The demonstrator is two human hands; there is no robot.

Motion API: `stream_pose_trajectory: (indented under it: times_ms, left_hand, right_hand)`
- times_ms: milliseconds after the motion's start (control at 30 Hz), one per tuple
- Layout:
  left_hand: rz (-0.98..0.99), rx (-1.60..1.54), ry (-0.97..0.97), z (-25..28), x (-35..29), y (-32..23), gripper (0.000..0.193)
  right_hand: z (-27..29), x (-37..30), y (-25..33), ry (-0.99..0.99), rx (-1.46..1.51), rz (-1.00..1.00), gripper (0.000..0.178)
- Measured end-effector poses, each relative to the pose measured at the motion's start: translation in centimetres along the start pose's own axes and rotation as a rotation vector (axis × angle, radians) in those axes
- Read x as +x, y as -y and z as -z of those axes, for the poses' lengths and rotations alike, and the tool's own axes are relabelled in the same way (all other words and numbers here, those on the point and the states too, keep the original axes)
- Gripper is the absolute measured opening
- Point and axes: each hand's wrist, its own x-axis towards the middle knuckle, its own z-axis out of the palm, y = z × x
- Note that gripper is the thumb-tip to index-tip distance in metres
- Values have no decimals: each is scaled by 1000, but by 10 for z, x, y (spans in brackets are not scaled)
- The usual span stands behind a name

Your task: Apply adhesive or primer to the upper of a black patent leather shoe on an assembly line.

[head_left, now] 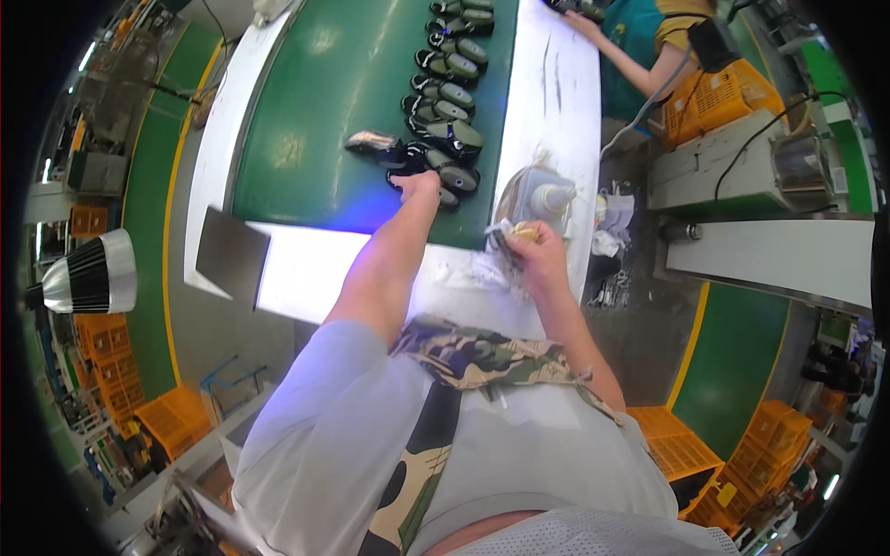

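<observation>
Black shoes with olive-grey soles [448,104] lie in a row on the green conveyor belt [306,130]. At the near end of that row my left hand [419,188] reaches out, its fingers closed on the nearest black shoe [397,176]; part of the grip is hidden. Just beyond it lies a dark shoe with a shiny tan part [375,143]. Over the white table edge my right hand [538,248] pinches a small, crumpled, pale-and-dark cloth [502,237]; its exact shape is blurred. Close by stands a translucent squeeze bottle [553,198].
A co-worker in a green apron [629,57] works at the far right of the table. Orange crates [718,102] stand beside that person and on the floor both sides. A metal lamp shade [91,274] hangs at left. White scraps [607,236] lie right of the table.
</observation>
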Motion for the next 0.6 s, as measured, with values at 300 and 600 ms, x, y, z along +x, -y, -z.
stream_pose_trajectory:
  times_ms: [300, 600]
  left_hand:
    - [-220, -204, 128, 16, 80, 21, 80]
    - [-263, -979, 1202, 186, 22, 95, 41]
  right_hand:
    - [-10, -25, 21, 86, -1, 41, 21]
    - [-19, -18, 3, -79, -140, 50, 16]
